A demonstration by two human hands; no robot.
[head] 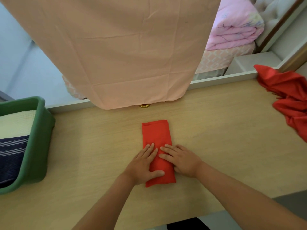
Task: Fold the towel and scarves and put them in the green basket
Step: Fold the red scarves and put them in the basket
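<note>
You are pressing your left hand [143,165] and right hand [181,161] flat onto the folded red scarf [156,135], fingers straight, gripping nothing.

- Soft, even light of moderate brightness; the matte table [216,130] shows no glare or hot spots.
- Shadows are faint, with only thin dim rims where the left hand [144,163] and right hand [181,161] lie on the folded red scarf [156,135].
- The pale bluish wall at the upper left is the brightest area. The gap below the table's near edge drops almost to black.
- Wide-angle bending bows the table's far edge and stretches the green basket [41,138] at the left edge.
- The crumpled red scarf [289,97] at the far right corner looks smeared, its folds soft.
- The reds are heavily saturated and fine weave is lost. The centre is sharpest.
</note>
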